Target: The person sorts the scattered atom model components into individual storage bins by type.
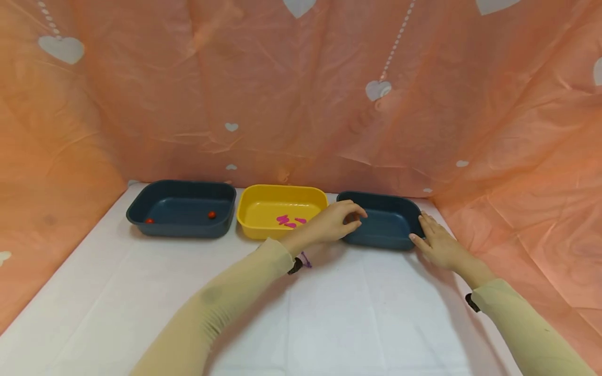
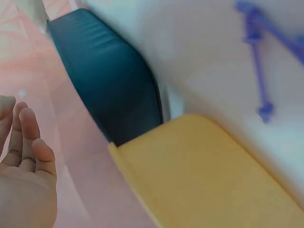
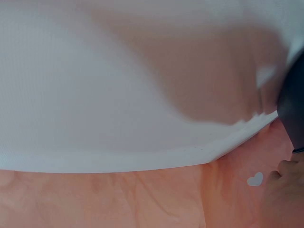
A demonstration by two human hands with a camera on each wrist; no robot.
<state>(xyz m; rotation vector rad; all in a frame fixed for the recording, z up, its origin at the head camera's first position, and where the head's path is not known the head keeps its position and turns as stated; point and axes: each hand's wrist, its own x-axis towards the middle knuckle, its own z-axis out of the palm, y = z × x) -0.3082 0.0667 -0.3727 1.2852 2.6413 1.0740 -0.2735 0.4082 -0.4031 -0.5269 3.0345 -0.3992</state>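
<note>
In the head view my left hand (image 1: 336,220) hovers over the gap between the yellow tray (image 1: 261,233) and the right dark blue tray (image 1: 383,241). Its fingers bend loosely, thumb and forefinger apart, and nothing shows between them. The left wrist view also shows this hand (image 2: 28,166), beside the dark tray (image 2: 104,71) and the yellow tray (image 2: 199,171). With fingers extended, my right hand (image 1: 442,245) rests against the right end of the dark blue tray. Several small magenta pieces (image 1: 290,225) lie in the yellow tray. No loose pieces show in the right dark tray.
Another dark blue tray (image 1: 181,230) stands at the left, holding a red ball (image 1: 212,214) and a second red ball (image 1: 149,221). The trays line up along the back of a white-covered table (image 1: 329,324). An orange curtain (image 1: 301,104) with hearts hangs behind and beside it.
</note>
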